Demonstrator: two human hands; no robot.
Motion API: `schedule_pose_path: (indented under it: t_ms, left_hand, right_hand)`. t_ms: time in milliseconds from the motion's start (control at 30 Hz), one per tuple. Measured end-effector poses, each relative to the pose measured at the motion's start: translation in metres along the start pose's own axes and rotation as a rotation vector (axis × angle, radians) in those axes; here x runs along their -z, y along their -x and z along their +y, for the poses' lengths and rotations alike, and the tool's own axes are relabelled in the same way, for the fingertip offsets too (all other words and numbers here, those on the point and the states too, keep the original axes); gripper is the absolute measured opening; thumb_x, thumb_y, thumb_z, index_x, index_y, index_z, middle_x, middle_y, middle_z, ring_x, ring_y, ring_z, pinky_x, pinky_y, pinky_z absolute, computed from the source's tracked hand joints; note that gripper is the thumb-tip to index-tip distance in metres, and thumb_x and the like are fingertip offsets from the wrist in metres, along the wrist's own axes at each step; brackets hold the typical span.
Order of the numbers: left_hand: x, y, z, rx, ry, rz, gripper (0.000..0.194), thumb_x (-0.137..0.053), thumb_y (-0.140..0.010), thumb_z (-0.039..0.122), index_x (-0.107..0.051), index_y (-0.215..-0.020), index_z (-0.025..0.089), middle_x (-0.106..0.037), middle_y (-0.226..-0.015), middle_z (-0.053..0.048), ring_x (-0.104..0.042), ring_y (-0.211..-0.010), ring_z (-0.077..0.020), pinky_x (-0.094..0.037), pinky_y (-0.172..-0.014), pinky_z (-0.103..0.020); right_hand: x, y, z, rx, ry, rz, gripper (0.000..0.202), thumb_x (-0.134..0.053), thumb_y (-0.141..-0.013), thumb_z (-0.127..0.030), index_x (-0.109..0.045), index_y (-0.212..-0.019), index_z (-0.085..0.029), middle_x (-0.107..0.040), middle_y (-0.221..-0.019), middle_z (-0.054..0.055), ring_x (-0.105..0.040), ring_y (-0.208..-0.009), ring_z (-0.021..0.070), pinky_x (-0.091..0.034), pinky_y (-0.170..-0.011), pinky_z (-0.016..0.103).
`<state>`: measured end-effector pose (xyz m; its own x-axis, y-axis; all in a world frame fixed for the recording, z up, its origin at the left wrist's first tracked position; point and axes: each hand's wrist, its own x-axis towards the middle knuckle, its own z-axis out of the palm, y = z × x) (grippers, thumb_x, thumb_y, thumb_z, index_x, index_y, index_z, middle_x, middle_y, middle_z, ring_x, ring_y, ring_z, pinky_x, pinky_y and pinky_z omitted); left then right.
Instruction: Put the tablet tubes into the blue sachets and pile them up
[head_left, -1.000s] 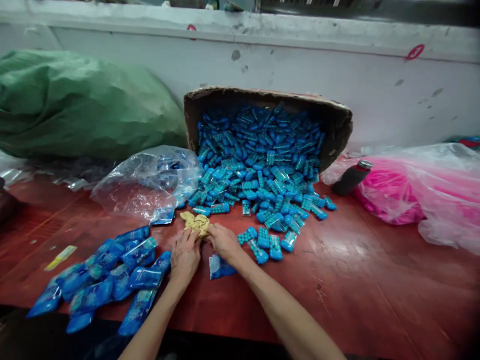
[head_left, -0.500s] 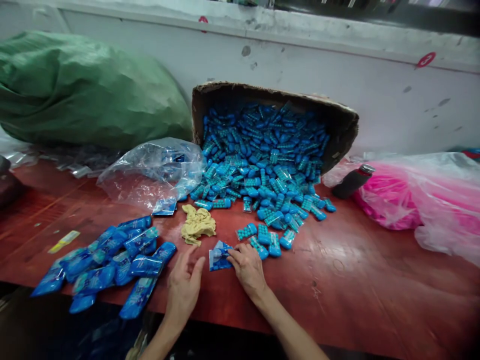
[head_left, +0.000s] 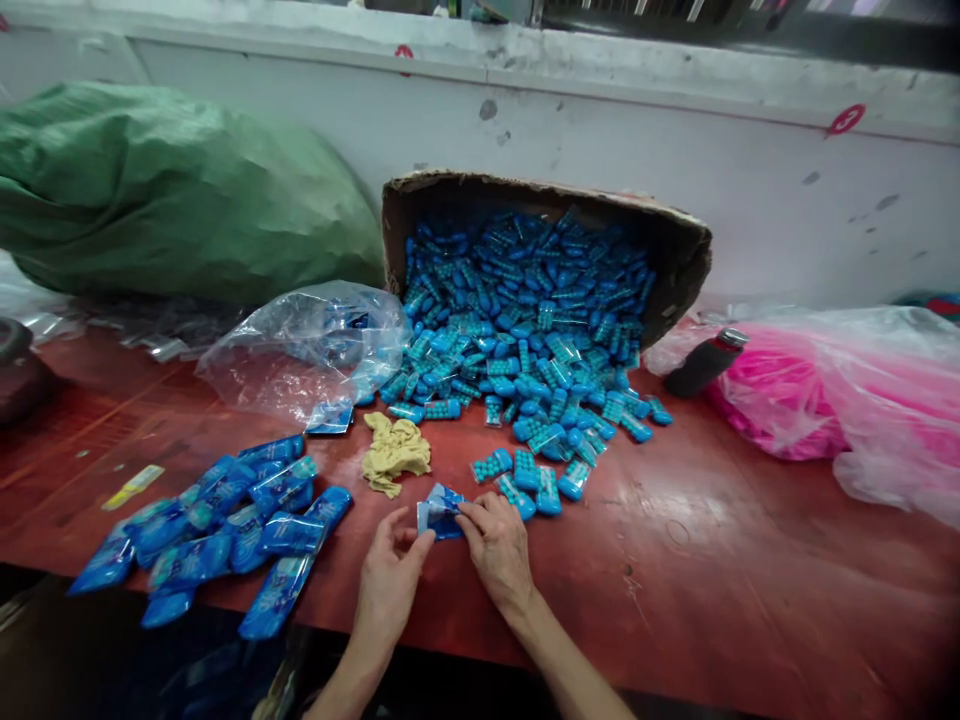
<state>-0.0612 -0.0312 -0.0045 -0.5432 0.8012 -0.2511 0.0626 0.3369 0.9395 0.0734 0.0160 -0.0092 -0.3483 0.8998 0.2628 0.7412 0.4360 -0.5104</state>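
Note:
A flat blue printed plastic pouch (head_left: 442,513) lies near the table's front, between my two hands. My right hand (head_left: 496,545) pinches its right side with thumb and fingertips. On the other side, my left hand (head_left: 394,570) is at the pouch's lower left edge, its thumb and fingers apart and curved. Just beyond the pouch sits a crumpled yellow cloth-like lump (head_left: 396,452). Several small blue packs with teal beads (head_left: 527,470) lie to the right of it. Filled blue pouches (head_left: 191,560) are heaped at the left front.
A cardboard box (head_left: 694,270) on its side spills many blue packs onto the red table (head_left: 720,600). Left of it are a clear plastic bag (head_left: 262,350) and a big green sack (head_left: 187,200). A dark bottle (head_left: 705,362) leans by pink items in clear plastic (head_left: 795,390).
My left hand has moved right, up to the pouch's left edge. My right hand keeps its pinch on the pouch, which has barely moved.

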Motion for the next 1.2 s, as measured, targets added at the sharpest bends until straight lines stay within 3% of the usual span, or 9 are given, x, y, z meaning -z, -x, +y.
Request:
schedule_pose_path:
  t_ms: [67,167,300,367,500,767,933,1067,1200]
  left_hand:
    - [-0.003,0.001,0.0,0.073,0.067,-0.088,0.057,-0.065,-0.057,0.044,-0.052,-0.103,0.014,-0.061,-0.062,0.001,-0.05,-0.039,-0.0106,-0.032,-0.032,-0.02]
    - [-0.009,0.0,0.003,0.161,0.152,-0.239,0.039,-0.063,-0.061,0.042,-0.058,-0.085,0.011,-0.052,-0.044,0.004,-0.044,-0.035,-0.0082,-0.029,-0.033,-0.018]
    - [-0.017,-0.001,0.006,0.229,0.29,-0.257,0.03,-0.065,-0.058,0.039,-0.057,-0.064,0.011,-0.057,-0.047,0.001,-0.045,-0.035,-0.0058,-0.028,-0.033,-0.017]
    - [-0.019,0.0,0.006,0.258,0.327,-0.249,0.03,-0.068,-0.054,0.039,-0.057,-0.061,0.011,-0.058,-0.049,0.001,-0.045,-0.034,-0.0062,-0.029,-0.032,-0.017]
    - [-0.019,0.0,0.002,0.304,0.347,-0.247,0.034,-0.07,-0.051,0.041,-0.054,-0.059,0.013,-0.056,-0.045,0.002,-0.047,-0.033,-0.0081,-0.031,-0.031,-0.018]
    - [0.01,0.009,-0.001,0.4,0.376,-0.259,0.038,-0.075,-0.046,0.043,-0.053,-0.059,0.014,-0.058,-0.045,0.001,-0.049,-0.035,-0.0084,-0.033,-0.033,-0.018]
    - [0.01,0.016,0.012,0.382,0.483,-0.24,0.037,-0.075,-0.047,0.041,-0.054,-0.061,0.014,-0.059,-0.046,0.001,-0.048,-0.037,-0.0079,-0.031,-0.034,-0.018]
    - [-0.008,0.011,0.013,0.377,0.515,-0.247,0.037,-0.076,-0.046,0.04,-0.055,-0.061,0.013,-0.059,-0.046,0.001,-0.048,-0.037,-0.0076,-0.031,-0.034,-0.018]
    - [-0.02,0.006,0.004,0.317,0.473,-0.247,0.035,-0.075,-0.049,0.038,-0.058,-0.063,0.011,-0.059,-0.048,0.001,-0.049,-0.038,-0.0081,-0.034,-0.035,-0.019]
  right_hand:
    - [0.004,0.001,-0.003,0.002,-0.089,0.013,0.017,-0.05,-0.085,-0.025,-0.065,-0.094,-0.025,-0.057,-0.08,0.003,-0.05,-0.079,0.0175,-0.037,-0.071,0.029]
    - [0.009,0.003,-0.007,0.031,-0.225,0.028,0.017,-0.053,-0.084,-0.024,-0.066,-0.095,-0.026,-0.058,-0.082,0.003,-0.052,-0.081,0.018,-0.039,-0.074,0.031]
    - [0.012,-0.002,-0.007,-0.059,-0.418,0.035,0.036,-0.056,-0.079,-0.019,-0.055,-0.115,-0.023,-0.059,-0.097,0.005,-0.055,-0.085,0.017,-0.044,-0.075,0.028]
    - [0.011,-0.007,-0.005,-0.109,-0.462,-0.006,0.029,-0.054,-0.08,-0.019,-0.058,-0.109,-0.019,-0.062,-0.092,0.004,-0.058,-0.078,0.0149,-0.046,-0.07,0.024]
    - [0.007,-0.014,-0.004,-0.172,-0.398,-0.012,0.022,-0.043,-0.086,-0.022,-0.065,-0.083,-0.019,-0.067,-0.08,0.001,-0.061,-0.075,0.0138,-0.045,-0.068,0.021]
    - [-0.008,-0.015,-0.007,-0.266,-0.119,-0.009,0.025,-0.04,-0.087,-0.024,-0.063,-0.078,-0.02,-0.063,-0.077,0.004,-0.059,-0.073,0.0156,-0.039,-0.063,0.022]
    - [0.002,-0.01,-0.011,-0.238,-0.077,0.02,0.026,-0.044,-0.085,-0.027,-0.061,-0.103,-0.022,-0.059,-0.096,0.009,-0.055,-0.087,0.0217,-0.041,-0.068,0.027]
    - [0.015,-0.004,-0.009,-0.32,-0.558,0.055,0.033,-0.045,-0.083,-0.03,-0.055,-0.113,-0.019,-0.058,-0.097,0.007,-0.055,-0.082,0.0176,-0.043,-0.072,0.028]
    - [0.016,-0.002,-0.005,-0.463,-1.067,-0.174,0.016,-0.058,-0.07,-0.031,-0.058,-0.07,-0.015,-0.05,-0.056,-0.004,-0.043,-0.05,0.009,-0.038,-0.05,0.02]
